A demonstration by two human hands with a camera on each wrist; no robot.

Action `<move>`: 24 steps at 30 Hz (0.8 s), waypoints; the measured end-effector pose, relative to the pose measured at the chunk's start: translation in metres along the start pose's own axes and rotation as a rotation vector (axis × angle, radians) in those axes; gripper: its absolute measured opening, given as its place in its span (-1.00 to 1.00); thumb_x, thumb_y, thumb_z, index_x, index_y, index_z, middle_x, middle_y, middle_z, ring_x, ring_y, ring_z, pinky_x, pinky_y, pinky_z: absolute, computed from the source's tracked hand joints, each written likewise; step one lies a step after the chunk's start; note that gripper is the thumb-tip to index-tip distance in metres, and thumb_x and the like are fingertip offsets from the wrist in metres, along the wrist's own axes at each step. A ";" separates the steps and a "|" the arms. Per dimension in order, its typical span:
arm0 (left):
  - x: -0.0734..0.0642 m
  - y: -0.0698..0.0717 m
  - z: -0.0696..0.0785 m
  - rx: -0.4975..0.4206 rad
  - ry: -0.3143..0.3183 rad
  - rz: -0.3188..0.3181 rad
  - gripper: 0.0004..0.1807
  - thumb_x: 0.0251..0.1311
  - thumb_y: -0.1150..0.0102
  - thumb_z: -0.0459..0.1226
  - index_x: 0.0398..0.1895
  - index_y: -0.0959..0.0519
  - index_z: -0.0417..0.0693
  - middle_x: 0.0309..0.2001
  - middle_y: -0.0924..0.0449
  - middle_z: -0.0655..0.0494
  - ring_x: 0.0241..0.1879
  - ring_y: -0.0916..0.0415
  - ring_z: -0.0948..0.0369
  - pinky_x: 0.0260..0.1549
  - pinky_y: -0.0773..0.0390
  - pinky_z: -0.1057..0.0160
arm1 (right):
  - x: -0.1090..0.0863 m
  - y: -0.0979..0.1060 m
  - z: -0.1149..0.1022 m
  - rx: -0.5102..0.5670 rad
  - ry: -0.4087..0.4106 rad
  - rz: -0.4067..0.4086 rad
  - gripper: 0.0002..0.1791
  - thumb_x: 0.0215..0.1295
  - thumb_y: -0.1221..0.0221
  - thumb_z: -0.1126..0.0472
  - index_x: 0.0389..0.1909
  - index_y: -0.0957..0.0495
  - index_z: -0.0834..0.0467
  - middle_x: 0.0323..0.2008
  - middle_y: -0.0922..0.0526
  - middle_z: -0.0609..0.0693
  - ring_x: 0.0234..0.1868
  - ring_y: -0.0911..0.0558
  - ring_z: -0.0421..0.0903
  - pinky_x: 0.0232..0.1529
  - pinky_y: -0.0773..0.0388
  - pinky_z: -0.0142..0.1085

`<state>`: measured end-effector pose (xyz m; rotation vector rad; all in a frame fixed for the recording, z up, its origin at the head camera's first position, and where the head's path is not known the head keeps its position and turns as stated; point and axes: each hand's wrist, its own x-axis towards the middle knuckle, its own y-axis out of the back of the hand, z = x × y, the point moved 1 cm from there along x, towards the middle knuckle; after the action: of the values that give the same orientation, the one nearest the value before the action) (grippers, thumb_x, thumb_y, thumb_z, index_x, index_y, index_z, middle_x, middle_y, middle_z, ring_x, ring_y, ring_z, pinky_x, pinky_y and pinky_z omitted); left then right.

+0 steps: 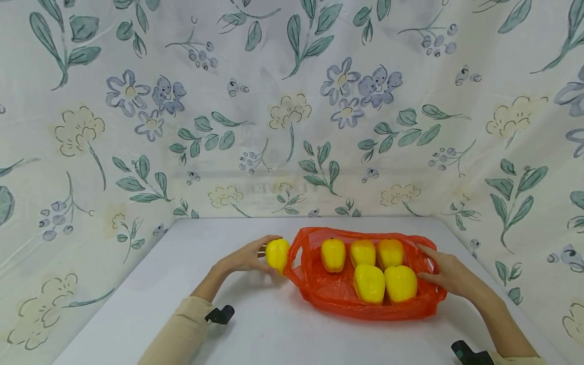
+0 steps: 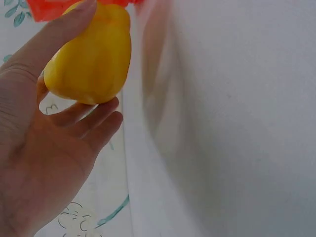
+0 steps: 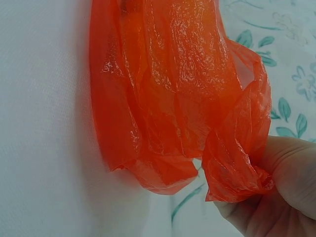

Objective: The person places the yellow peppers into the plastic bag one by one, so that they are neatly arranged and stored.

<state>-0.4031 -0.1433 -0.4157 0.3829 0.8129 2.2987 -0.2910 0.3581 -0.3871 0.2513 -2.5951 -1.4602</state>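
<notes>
My left hand (image 1: 250, 255) grips a yellow bell pepper (image 1: 277, 254) just left of a red plastic bag (image 1: 328, 294). In the left wrist view, the thumb lies over the pepper (image 2: 94, 59) and the fingers curl beneath it. Several more yellow bell peppers (image 1: 369, 284) lie inside the bag, whose mouth is spread wide. At the bag's right end my right hand (image 1: 449, 271) holds its edge. The right wrist view has the thumb and fingers of the right hand (image 3: 291, 182) pinching a crumpled part of the red bag (image 3: 163, 98).
The bag rests on a white table (image 1: 255, 324). Behind and beside the table hangs a pale curtain (image 1: 283, 132) printed with leaves and flowers. A black device (image 1: 220, 315) is strapped at the left wrist, and another (image 1: 470, 352) at the right.
</notes>
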 end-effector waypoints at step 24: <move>0.001 0.037 0.059 0.096 -0.049 0.194 -0.07 -0.08 -0.53 -0.05 0.39 -0.23 0.35 0.25 -0.43 0.27 0.22 -0.44 0.09 0.28 -0.42 -0.15 | -0.001 0.000 0.000 -0.007 0.004 -0.001 -0.11 0.15 -0.36 0.12 0.39 -0.16 0.41 0.04 -0.55 0.42 -0.28 -0.59 -0.10 -0.38 -0.70 -0.30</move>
<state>-0.3942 -0.1381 -0.3468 0.5824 0.8979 2.4233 -0.2903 0.3582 -0.3869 0.2537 -2.5868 -1.4670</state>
